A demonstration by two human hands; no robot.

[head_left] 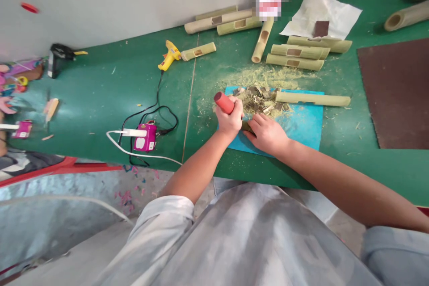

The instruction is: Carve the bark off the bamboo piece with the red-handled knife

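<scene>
My left hand [229, 120] is closed in a fist around a tool with a thick red handle [224, 103]; the working end is hidden. Close beside it, my right hand [270, 135] grips a short dark bamboo piece [247, 127], mostly covered by the fingers. Both hands are over a blue mat [303, 127]. Behind them a heap of bamboo chips and shavings [259, 100] lies on the mat. A long pale bamboo tube [315, 98] with a notch rests across the mat's right edge.
Several bamboo tubes with cut windows [296, 61] lie at the back. A yellow glue gun [170, 56] and a purple power adapter [145, 137] with cables are at left. A brown sheet [397, 94] covers the right side; white paper [321, 13] lies behind.
</scene>
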